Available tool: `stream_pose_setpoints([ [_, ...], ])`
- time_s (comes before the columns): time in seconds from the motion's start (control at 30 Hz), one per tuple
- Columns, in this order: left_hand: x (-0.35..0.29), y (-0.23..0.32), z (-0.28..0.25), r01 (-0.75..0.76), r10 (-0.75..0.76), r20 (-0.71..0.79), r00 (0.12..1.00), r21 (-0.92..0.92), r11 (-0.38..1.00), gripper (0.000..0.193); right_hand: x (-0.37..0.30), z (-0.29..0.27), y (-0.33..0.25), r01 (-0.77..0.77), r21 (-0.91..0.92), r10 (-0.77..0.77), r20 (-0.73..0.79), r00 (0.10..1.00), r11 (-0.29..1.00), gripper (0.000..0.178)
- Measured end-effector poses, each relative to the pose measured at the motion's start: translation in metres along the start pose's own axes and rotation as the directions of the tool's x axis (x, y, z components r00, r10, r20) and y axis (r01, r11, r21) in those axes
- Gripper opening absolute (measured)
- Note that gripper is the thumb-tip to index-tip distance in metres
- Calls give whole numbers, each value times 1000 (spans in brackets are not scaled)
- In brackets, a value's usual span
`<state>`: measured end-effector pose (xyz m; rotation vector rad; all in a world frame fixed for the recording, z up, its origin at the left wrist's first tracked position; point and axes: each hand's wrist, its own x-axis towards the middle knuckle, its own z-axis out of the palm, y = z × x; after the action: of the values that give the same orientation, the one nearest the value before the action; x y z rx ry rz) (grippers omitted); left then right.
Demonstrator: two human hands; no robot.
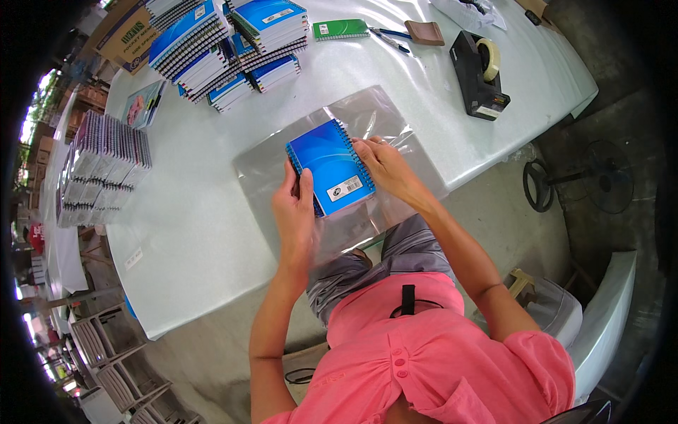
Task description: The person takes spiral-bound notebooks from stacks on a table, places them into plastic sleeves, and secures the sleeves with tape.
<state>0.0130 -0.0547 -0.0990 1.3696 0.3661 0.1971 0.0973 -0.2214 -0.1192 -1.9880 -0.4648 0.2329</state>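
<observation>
Clear plastic (263, 177) reaches the near edge of the table (187, 247); room extends leftward. Left hand (293, 201) and right hand (381, 167) pinch the blue notebook (325, 166) along opposite sides.

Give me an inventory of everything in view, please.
held notebooks: count unclear, blue, between both hands
plastic: count unclear, clear, beneath held notebooks
stacked notebooks: many, blue, far left tabletop
other notebooks: many, purplish, left side
green notebook: one, green, far tabletop
pliers: one, blue, beside green notebook
brown item: one, brown, right of pliers
tape dispenser: one, black, right tabletop
cardboard box: one, brown, upper left
fan: one, dark, right of table
chairs: several, pale, lower left
table: one, white, centre
shirt: one, pink, lower centre
trousers: one pair, grey, lap
left hand: one, bare, holding left edge
right hand: one, bare, holding right edge
</observation>
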Motion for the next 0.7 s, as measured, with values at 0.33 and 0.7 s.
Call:
stream_pose_setpoints([
  [0.33,-53,-20,-29,-293,239,170,956,612,735,60,-29,-21,20,136,-47,-144,-250,958,990,26],
  [0.7,-51,6,-78,-613,17,613,790,789,46,64,-60,-27,31,171,-550,-323,-192,927,817,34],
])
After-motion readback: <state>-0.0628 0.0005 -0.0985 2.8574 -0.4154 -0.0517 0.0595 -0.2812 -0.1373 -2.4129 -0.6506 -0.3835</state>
